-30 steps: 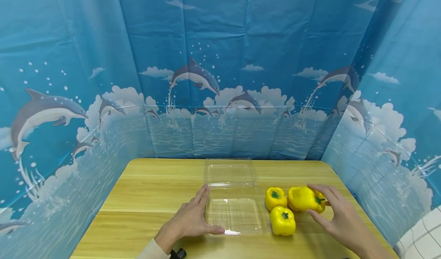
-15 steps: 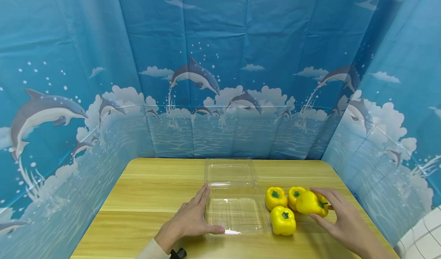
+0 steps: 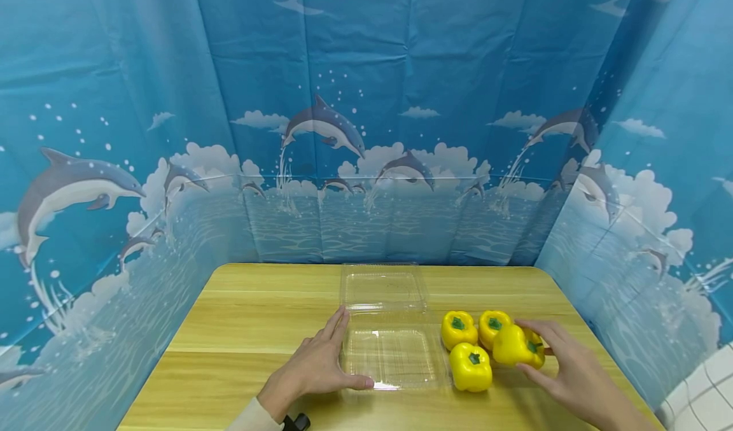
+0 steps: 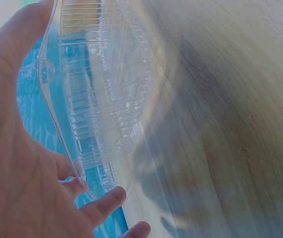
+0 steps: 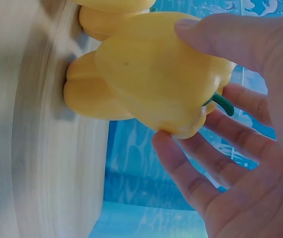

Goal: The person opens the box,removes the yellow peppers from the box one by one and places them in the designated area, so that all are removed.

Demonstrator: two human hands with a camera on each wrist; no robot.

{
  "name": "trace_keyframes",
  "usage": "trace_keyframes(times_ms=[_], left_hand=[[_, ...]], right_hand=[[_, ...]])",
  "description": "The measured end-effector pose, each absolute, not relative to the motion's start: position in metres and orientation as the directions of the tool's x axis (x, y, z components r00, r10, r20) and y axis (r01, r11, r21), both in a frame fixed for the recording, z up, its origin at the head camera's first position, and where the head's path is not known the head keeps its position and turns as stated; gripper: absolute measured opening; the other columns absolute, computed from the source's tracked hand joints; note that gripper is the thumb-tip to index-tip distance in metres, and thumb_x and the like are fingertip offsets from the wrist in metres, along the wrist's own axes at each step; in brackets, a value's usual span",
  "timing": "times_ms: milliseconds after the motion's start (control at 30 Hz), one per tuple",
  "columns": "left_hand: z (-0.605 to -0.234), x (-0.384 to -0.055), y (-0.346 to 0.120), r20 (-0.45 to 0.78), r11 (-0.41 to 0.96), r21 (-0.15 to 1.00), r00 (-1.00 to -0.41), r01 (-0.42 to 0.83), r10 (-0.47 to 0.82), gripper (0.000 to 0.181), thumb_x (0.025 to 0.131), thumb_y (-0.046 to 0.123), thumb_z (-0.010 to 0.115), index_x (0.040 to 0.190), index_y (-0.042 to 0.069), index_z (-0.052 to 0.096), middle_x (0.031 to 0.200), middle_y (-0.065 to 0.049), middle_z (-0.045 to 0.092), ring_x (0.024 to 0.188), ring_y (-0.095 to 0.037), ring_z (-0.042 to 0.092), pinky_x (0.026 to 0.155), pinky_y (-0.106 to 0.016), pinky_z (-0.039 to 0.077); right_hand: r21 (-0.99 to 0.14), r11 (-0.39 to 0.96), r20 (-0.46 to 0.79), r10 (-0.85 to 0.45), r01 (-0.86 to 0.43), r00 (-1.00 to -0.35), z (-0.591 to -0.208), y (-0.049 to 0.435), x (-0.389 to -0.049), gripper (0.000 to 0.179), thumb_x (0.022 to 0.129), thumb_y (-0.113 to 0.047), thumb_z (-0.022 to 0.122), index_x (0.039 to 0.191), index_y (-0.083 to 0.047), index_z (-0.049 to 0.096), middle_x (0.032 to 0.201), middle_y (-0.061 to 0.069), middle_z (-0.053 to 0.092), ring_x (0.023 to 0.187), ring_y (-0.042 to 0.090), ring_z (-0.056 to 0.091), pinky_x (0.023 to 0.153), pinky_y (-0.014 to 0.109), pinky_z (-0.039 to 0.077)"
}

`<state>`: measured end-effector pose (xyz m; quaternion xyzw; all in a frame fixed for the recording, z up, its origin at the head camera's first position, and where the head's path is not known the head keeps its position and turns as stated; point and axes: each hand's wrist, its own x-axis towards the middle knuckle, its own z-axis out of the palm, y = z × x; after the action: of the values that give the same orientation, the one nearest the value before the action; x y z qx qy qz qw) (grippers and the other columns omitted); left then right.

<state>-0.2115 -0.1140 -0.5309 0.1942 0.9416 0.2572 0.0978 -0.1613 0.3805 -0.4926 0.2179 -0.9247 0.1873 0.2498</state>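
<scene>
A clear plastic clamshell container lies with its lid laid back behind it. My left hand rests along its left side, thumb at the front edge and fingertips by the back left corner. The fingers are spread and fairly straight; the rim runs past them in the left wrist view. My right hand holds a yellow bell pepper on its side between thumb and fingers, its green stem toward the palm. Other bell peppers stand close by: one front, one back left, one behind.
The wooden table carries everything. A blue dolphin-print curtain encloses it at the back and sides. The peppers stand just right of the container. White tiles show at the lower right.
The right hand has shifted the held bell pepper slightly toward the front, uncovering the stem end of the pepper behind it. The left hand and the container have stayed put.
</scene>
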Motion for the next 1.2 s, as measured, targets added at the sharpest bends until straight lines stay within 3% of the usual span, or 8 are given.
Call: trace_keyframes(times_ms=[967,1200], left_hand=[[-0.527,-0.211,-0.114,-0.078,0.789,0.516,-0.9,0.332,0.43,0.144,0.088,0.084,0.086,0.189,0.011,0.013,0.2,-0.007,0.002,0.173,-0.048,0.044,0.127,-0.089,0.04],[-0.529,-0.212,-0.115,-0.078,0.787,0.522,-0.901,0.328,0.427,0.147,0.086,0.089,0.084,0.189,0.012,0.014,0.2,-0.006,0.002,0.173,-0.048,0.043,0.128,-0.089,0.039]], right_hand=[[-0.262,0.833,0.459,-0.337,-0.488,-0.822,-0.508,0.381,-0.163,0.08,0.076,-0.022,0.112,0.145,-0.012,0.073,0.136,0.005,0.079,0.107,0.008,0.074,0.073,0.025,0.066],[-0.237,0.842,0.449,-0.348,-0.485,-0.823,-0.514,0.383,-0.164,0.078,0.075,-0.025,0.112,0.143,-0.013,0.075,0.133,0.003,0.079,0.104,0.011,0.076,0.073,0.026,0.065]])
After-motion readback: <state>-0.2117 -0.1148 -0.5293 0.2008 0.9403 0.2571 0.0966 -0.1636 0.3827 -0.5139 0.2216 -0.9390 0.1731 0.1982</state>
